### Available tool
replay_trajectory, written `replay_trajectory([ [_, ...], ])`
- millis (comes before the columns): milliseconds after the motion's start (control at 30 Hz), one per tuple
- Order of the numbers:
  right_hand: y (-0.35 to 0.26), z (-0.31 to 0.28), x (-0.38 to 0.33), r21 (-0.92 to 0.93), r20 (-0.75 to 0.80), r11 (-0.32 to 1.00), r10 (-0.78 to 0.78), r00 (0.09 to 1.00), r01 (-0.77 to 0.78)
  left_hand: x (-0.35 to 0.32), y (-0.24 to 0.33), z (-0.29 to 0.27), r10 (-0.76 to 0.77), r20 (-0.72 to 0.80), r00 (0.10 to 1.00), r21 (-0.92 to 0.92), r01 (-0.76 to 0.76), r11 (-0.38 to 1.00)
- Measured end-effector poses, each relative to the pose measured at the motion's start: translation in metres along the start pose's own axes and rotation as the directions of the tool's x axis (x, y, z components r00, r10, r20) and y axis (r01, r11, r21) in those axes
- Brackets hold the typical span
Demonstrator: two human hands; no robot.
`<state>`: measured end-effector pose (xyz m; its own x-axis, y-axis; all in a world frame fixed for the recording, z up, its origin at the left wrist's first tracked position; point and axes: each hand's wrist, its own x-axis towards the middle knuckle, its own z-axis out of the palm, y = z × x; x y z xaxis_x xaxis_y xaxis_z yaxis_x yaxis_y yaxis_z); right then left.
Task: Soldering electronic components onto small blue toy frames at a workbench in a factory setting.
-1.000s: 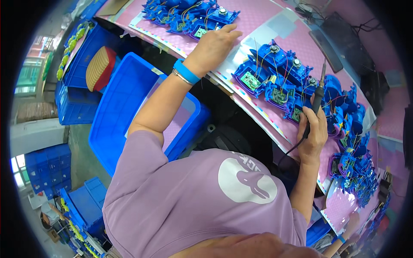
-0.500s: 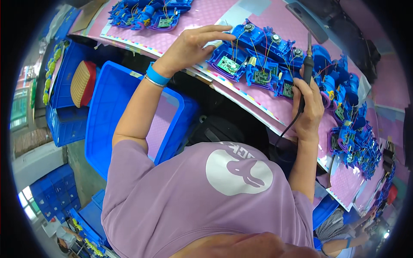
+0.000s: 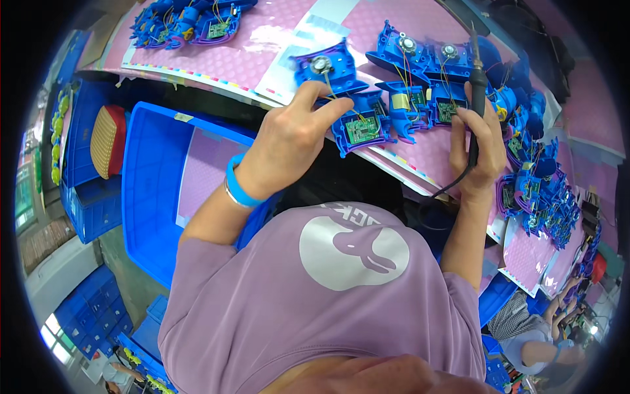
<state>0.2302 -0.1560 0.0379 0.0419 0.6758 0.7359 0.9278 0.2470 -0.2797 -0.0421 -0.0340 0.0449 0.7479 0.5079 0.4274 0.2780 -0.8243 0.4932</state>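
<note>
A person's left hand [image 3: 292, 134] meets an opened blue housing [image 3: 341, 77] on the pink worktop [image 3: 220, 64], thumb and forefinger apart, any grip unclear; its green circuit board [image 3: 362, 131] lies just right of them. The right hand's [image 3: 482, 146] fingers clamp a soldering iron [image 3: 478, 88], tip pointing away.

A long workbench under a pink quilted cover [image 3: 230, 62] curves across the room, its sheen catching pale overhead glare. Beside it stands a large, open, rectangular blue plastic bin [image 3: 147, 197] on a dull grey-green floor [image 3: 110, 262]. Farther left, a stack of blue plastic crates [image 3: 92, 312] sits near a pale, whitish ledge [image 3: 51, 279]. Daylight whitens a small paned window [image 3: 56, 336] at lower left; a bright white lamp [image 3: 594, 329] glows at lower right.
</note>
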Motion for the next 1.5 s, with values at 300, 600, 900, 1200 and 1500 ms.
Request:
replay_trajectory([
  [300, -0.051, 0.023, 0.002, 0.234, 0.122, 0.971, -0.082, 0.989, 0.051, -0.009, 0.002, 0.008, -0.136, -0.084, 0.987, -0.053, 0.132, 0.99],
  [600, -0.037, 0.043, 0.013, 0.15, 0.023, 0.987, -0.056, 0.998, 0.052, 0.006, 0.011, 0.026, -0.09, -0.011, 0.996, -0.073, 0.089, 0.993],
  [900, -0.026, 0.029, 0.023, 0.049, -0.075, 0.997, -0.055, 0.996, 0.059, -0.002, 0.032, 0.02, -0.119, -0.168, 0.978, -0.191, 0.086, 0.978],
  [1200, -0.039, 0.023, -0.004, 0.13, 0.008, 0.991, -0.024, 1.0, 0.023, -0.019, 0.011, 0.025, -0.414, -0.099, 0.905, -0.379, 0.35, 0.857],
  [1500, -0.036, 0.019, 0.002, -0.025, -0.111, 0.999, -0.041, 0.993, 0.038, -0.014, 0.008, 0.03, -0.359, -0.043, 0.932, -0.385, 0.316, 0.867],
])
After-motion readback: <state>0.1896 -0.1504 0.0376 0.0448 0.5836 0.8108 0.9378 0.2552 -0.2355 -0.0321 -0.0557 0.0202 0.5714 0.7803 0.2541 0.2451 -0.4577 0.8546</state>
